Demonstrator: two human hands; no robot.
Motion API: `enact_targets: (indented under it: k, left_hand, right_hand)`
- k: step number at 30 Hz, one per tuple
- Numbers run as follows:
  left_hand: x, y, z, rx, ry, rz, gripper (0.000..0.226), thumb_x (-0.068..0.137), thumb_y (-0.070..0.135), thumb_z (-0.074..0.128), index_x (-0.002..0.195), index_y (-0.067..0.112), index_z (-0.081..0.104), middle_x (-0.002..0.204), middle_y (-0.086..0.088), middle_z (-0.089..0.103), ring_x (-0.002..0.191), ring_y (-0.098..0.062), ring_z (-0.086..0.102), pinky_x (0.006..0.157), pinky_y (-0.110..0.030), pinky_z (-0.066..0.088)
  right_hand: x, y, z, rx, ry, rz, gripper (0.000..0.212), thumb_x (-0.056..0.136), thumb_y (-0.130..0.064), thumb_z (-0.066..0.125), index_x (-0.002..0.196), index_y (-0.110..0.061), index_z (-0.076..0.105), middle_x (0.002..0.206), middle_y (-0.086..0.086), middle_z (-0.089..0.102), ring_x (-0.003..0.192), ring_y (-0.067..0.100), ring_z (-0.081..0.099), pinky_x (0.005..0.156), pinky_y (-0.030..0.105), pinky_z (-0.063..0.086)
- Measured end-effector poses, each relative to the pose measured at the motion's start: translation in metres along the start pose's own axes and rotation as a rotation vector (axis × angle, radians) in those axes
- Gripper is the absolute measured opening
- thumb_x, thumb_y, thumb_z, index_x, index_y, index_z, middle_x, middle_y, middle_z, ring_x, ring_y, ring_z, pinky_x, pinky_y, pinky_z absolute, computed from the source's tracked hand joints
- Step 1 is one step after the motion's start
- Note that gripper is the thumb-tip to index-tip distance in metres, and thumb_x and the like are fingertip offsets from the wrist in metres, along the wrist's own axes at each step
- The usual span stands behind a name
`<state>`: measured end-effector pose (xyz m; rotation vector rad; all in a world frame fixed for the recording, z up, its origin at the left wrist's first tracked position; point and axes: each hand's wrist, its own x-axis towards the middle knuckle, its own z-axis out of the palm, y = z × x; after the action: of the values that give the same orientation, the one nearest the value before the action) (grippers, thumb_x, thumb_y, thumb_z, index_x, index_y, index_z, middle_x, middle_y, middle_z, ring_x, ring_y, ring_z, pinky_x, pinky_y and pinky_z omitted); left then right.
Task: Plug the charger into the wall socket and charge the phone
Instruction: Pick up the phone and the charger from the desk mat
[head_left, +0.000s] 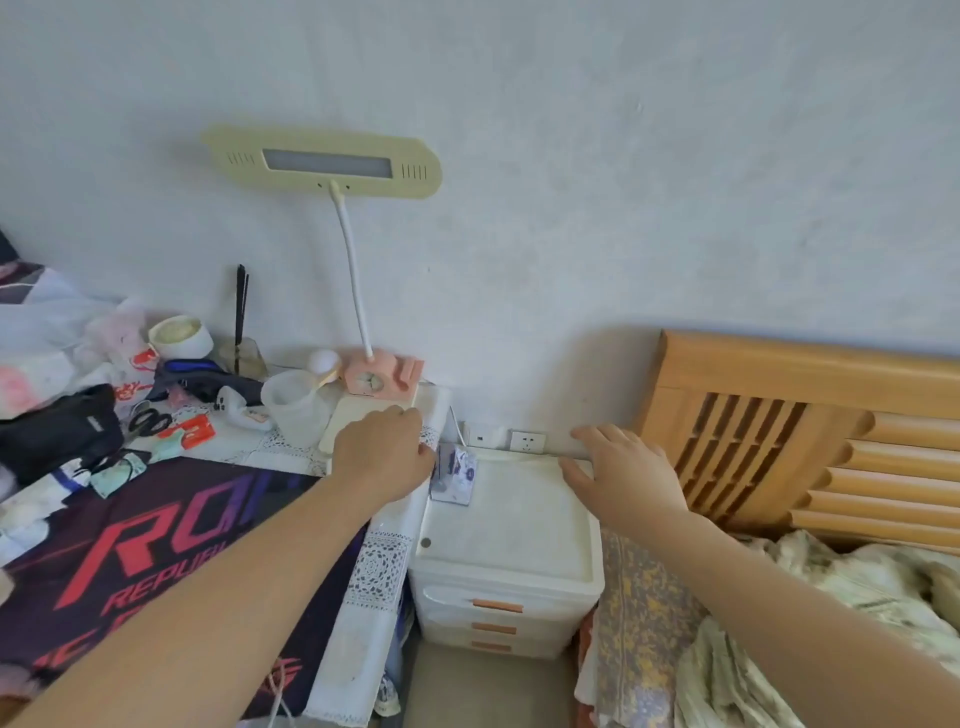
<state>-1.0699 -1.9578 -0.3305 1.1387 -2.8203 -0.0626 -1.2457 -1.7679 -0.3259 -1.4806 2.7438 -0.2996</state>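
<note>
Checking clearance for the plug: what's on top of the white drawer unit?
On the white drawer unit: a phone at its back left corner, and the right hand over the back right edge. The rest is bare. The left hand hides the phone's left edge.

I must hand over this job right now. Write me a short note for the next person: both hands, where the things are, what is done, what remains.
Left hand: open, empty, at the desk's right edge, beside the phone.
Right hand: open, empty, over the back right of the white drawer unit.
Phone: at the drawer unit's back left corner, against the desk; a thin white cable runs up behind it.
Wall socket: just behind the unit, nothing plugged in.
Done: nothing visible. Charger not clearly seen.
Left: find the charger, plug it in, connect the phone.
</note>
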Motion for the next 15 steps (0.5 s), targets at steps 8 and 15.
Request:
enact_targets:
  k: [8,15]
  left_hand:
    - [0.03,-0.11,0.051,-0.145,-0.107,-0.211,0.036,0.089,0.033,0.049,0.118,0.014,0.056,0.116,-0.007,0.062,0.103,-0.028,0.059,0.08,-0.038,0.049]
    - [0.028,-0.184,0.087,-0.133,-0.187,-0.353,0.031,0.088,0.032,0.048,0.111,0.014,0.059,0.109,-0.006,0.064,0.099,-0.029,0.062,0.076,-0.037,0.05]
  right_hand:
    - [0.077,-0.048,0.069,-0.001,-0.138,-0.057,0.047,0.092,-0.048,0.036,0.132,-0.026,0.046,0.134,-0.002,0.054,0.119,0.022,0.051,0.095,0.04,0.04]
    - [0.118,-0.109,0.129,-0.035,-0.266,-0.186,0.043,0.092,-0.047,0.037,0.127,-0.025,0.049,0.13,-0.005,0.056,0.121,0.02,0.048,0.098,0.037,0.034]
